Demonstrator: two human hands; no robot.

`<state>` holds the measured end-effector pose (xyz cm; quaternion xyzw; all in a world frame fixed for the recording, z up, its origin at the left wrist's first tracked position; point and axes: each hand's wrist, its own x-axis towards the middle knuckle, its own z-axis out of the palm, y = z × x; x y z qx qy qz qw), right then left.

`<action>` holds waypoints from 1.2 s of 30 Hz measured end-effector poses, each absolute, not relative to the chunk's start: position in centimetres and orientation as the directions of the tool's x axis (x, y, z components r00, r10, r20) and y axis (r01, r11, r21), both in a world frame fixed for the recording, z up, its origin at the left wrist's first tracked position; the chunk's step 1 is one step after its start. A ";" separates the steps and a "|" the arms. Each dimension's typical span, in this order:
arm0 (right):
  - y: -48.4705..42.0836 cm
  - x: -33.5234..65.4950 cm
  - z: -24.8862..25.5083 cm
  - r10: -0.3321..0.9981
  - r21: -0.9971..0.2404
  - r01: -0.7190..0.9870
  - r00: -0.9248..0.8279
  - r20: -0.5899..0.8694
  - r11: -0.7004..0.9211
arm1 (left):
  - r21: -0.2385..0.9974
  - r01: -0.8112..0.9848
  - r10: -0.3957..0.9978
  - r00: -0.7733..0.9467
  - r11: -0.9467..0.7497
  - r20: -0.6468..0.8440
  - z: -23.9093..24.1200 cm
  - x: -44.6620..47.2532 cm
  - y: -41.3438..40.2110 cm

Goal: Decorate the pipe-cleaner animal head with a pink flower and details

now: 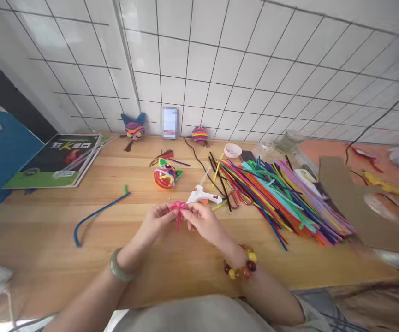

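Between my two hands is a pink pipe cleaner (178,206) bent into loops like a flower or bow, its tail hanging down. My left hand (158,218) pinches its left side, and my right hand (201,220) pinches the right side. Just behind them lies a white hot glue gun (204,195) on the wooden table. A colourful pipe-cleaner animal head (166,176) with green-edged ears sits a little farther back. Off to the left is a bent blue pipe cleaner (98,212) with a green tip.
A big pile of coloured pipe cleaners (278,198) spreads at right, with red-handled scissors (239,198) beside it. Along the wall stand a phone (169,123), two striped figures (135,130) and a small bowl (233,150). A magazine (64,154) lies at left, cardboard (344,203) at right.
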<state>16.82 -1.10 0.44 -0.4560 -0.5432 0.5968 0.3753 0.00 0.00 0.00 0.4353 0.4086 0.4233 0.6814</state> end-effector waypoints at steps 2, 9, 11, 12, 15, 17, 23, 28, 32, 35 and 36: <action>-1.1 16.7 0.4 0.952 -0.992 0.042 -0.277 -0.127 -0.120 | 0.944 -0.224 0.933 0.321 0.244 -0.165 0.2 0.1 -0.1; -1.1 16.9 0.9 0.962 -0.986 0.021 -0.218 -0.164 -0.163 | 0.933 -0.207 0.901 0.387 0.294 -0.198 0.1 0.0 -0.4; -1.1 17.0 1.1 0.960 -0.983 0.030 -0.211 -0.185 -0.183 | 0.923 -0.222 0.887 0.416 0.314 -0.202 0.0 -0.2 -0.4; -1.1 17.0 1.2 0.958 -0.981 0.038 -0.211 -0.193 -0.190 | 0.918 -0.234 0.881 0.430 0.321 -0.198 -0.1 -0.2 -0.3; -1.1 17.1 1.3 0.955 -0.979 0.046 -0.213 -0.205 -0.200 | 0.910 -0.253 0.875 0.446 0.328 -0.192 -0.2 -0.3 -0.3; -1.1 17.1 1.2 0.954 -0.978 0.035 -0.216 -0.206 -0.204 | 0.912 -0.251 0.880 0.435 0.323 -0.192 -0.2 -0.3 -0.3; -1.1 17.1 0.9 0.954 -0.984 0.030 -0.243 -0.175 -0.173 | 0.931 -0.191 0.894 0.393 0.310 -0.217 0.1 0.0 -0.3; -1.3 16.9 0.6 0.965 -0.993 0.038 -0.233 -0.122 -0.116 | 0.947 -0.148 0.914 0.341 0.284 -0.221 0.1 0.1 -0.2; -1.8 16.8 0.5 0.989 -0.954 0.263 -0.076 0.127 0.142 | 0.962 -0.140 0.943 0.275 0.233 -0.189 0.0 0.1 -0.1; -2.3 16.7 0.5 0.931 -0.807 0.471 -0.104 0.349 0.355 | 0.968 -0.150 0.956 0.245 0.199 -0.159 0.0 0.3 -0.1; -2.5 16.6 0.5 0.914 -0.766 0.507 -0.134 0.383 0.396 | 0.970 -0.151 0.958 0.247 0.188 -0.148 0.0 0.3 -0.1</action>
